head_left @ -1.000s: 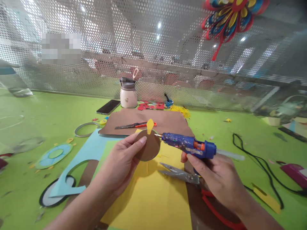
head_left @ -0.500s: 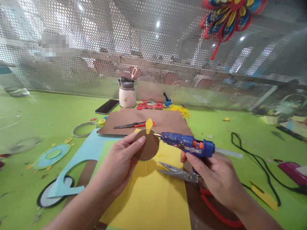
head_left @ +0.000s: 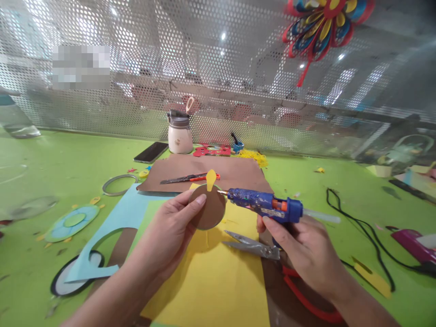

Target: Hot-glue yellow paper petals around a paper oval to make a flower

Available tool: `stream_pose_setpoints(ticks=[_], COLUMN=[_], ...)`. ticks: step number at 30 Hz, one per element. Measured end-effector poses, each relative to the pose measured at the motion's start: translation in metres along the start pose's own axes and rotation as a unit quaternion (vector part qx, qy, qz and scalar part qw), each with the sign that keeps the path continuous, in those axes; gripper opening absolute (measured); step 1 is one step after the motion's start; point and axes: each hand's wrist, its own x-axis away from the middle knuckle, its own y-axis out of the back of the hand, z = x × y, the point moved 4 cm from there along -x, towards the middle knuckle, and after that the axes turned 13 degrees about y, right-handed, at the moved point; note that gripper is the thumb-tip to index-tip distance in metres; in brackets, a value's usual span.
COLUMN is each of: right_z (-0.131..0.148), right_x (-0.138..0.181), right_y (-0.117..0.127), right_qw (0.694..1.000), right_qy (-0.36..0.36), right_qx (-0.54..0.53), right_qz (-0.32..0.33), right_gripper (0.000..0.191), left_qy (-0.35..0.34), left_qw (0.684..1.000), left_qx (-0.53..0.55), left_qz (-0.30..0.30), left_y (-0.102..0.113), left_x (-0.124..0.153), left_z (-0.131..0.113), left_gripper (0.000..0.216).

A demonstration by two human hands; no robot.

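I see two bare forearms coming up from the bottom edge, no sleeves, no watch, no bracelet. The left hand and right hand wear no gloves and no rings that I can make out. The fingers are slim, with short, plain nails, one thumbnail catching the light.

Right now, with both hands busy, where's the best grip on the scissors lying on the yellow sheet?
Probably the red handle loops, coming from the right, near side. The scissors lie flat with blades open and tips pointing left, beneath the right hand holding the glue gun, so the handle end is the blunt one.
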Motion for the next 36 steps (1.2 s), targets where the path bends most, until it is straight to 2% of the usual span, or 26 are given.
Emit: stream_pose_setpoints(ticks=[24,36], right_z=[0.0007,-0.0004], right_x=[0.0013,0.0024], right_y=[0.0001,0.0005], right_qw=[1.000,1.000], right_qy=[0.012,0.001], right_qx=[0.010,-0.005], right_qz=[-0.003,-0.001], right_gripper=[0.026,0.026], left_qy=[-0.001,0.000], left_qw=[1.000,1.000], left_qx=[-0.005,-0.006], left_qz=[0.017,0.006], left_y=[-0.0009,0.0004], left_x=[-0.0012,-0.0005], left_z=[0.0011,0.0013], left_gripper=[0.032,0.031])
